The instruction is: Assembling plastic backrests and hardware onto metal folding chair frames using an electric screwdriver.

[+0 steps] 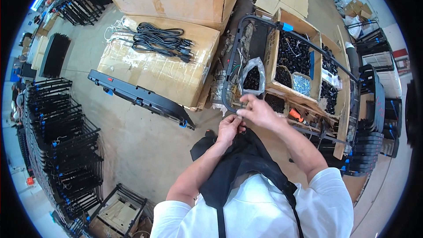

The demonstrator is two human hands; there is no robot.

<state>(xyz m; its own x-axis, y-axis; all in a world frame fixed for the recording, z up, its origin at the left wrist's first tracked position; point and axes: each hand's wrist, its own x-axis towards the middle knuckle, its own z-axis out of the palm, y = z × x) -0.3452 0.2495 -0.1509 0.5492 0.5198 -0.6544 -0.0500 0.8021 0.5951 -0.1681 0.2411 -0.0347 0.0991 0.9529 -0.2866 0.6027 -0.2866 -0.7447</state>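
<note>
A black tubular frame (228, 77) with rounded corners lies across the bench in front of me. Both my hands are at its near left corner, close together. My left hand (230, 128) is closed in a pinch just below the corner. My right hand (259, 113) bends over the tube with its fingers drawn together. What either hand grips is too small and hidden to make out. Thin wires (240, 64), white and green, run along the frame's left side above my hands. A clear plastic bag of small black parts (252, 78) sits inside the frame.
A wooden box (272, 46) holds black fittings and silver screws (301, 83). An orange-handled tool (296, 114) lies nearby. To the left, coiled black power cords (161, 42) rest on a carton (176, 81), and a long black panel (141, 97) leans against it. Frames (61, 136) stand stacked farther left.
</note>
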